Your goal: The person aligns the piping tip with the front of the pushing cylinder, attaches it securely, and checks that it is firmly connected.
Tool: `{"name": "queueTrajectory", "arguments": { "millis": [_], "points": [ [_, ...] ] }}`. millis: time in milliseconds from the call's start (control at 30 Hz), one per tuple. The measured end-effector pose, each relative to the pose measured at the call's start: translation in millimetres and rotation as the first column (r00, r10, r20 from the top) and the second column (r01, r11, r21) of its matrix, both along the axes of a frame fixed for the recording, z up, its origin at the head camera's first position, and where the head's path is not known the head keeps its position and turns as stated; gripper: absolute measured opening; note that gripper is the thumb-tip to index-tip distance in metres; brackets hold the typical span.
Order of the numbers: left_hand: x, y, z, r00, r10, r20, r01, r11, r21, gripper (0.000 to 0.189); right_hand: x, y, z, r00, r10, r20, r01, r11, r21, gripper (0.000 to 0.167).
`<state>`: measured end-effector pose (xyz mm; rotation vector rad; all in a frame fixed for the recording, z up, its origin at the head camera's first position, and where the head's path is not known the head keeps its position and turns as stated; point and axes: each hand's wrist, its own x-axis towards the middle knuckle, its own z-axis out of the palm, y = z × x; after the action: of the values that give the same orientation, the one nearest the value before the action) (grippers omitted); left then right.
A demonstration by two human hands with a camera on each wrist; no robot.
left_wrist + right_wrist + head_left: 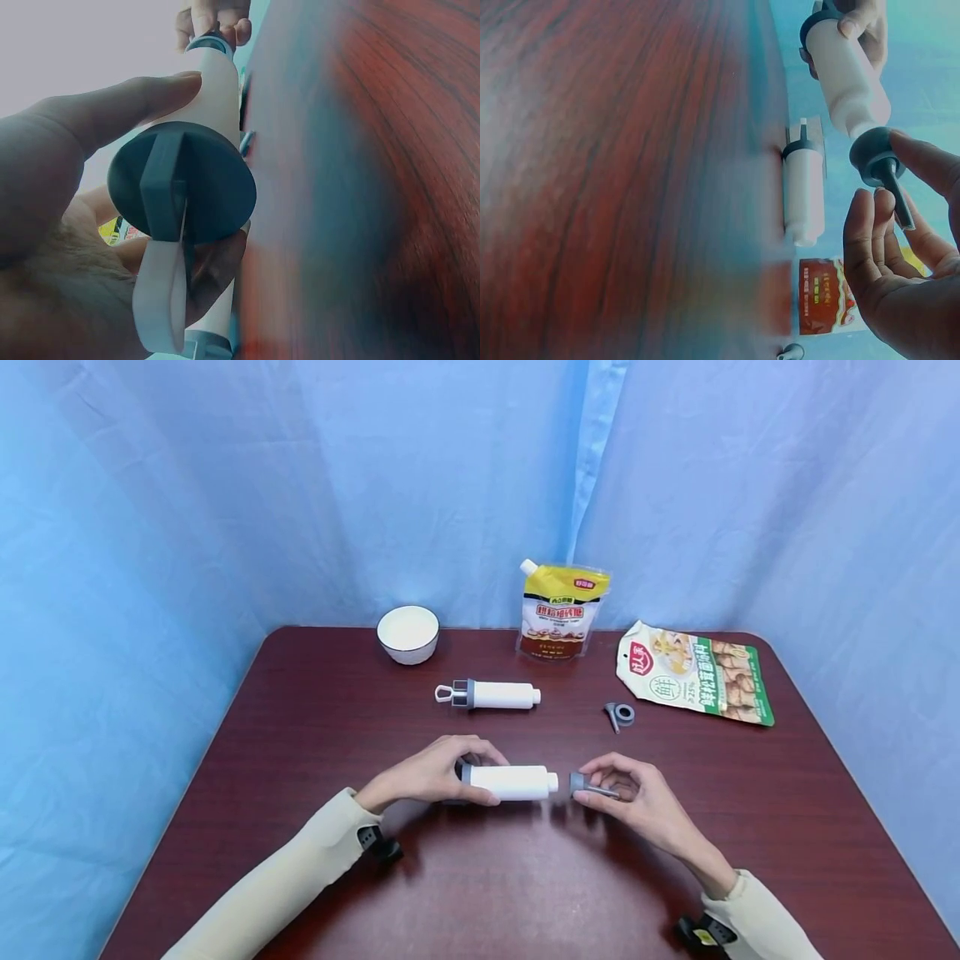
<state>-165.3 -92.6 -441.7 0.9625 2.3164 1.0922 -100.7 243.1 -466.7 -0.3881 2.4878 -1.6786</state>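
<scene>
My left hand [438, 772] grips a white piping syringe [517, 782] by the grey-collared end of its barrel, thumb along the near side. The syringe lies roughly level, its narrow mouth pointing right. In the left wrist view its grey end cap [217, 184] and pale looped plunger handle [159, 304] face the camera. My right hand [641, 797] pinches a grey nozzle [577, 783] between thumb and fingers, its thin spout pointing away from the barrel. A small gap separates nozzle and mouth in the head view; in the right wrist view the nozzle [870, 154] overlaps the barrel's end.
Behind the hands lies a second white syringe [501, 695]. A small grey ring-shaped piece with a spout [622, 715] is to its right. Farther back are a white bowl [408, 643], a standing spouted pouch [558, 618] and a flat green-and-white packet [693, 681]. Blue curtains [450, 485] surround the table.
</scene>
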Motion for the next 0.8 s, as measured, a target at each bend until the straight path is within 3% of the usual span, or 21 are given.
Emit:
{"name": "queueTrajectory", "arguments": {
  "millis": [367, 800],
  "points": [
    [2.6, 5.5, 0.9, 1.000, -0.012, 0.017, 0.012, 1.000, 0.019, 0.040, 2.5, -5.6, 0.6, 1.000, -0.005, -0.007, 0.005, 1.000, -0.020, 0.027],
    [3.0, 6.9, -1.0, 0.999, -0.037, 0.020, 0.036, 0.999, 0.035, 0.041, 3.0, -11.2, -0.6, 0.999, 0.041, -0.014, -0.042, 0.998, -0.042, 0.027]
  ]
}}
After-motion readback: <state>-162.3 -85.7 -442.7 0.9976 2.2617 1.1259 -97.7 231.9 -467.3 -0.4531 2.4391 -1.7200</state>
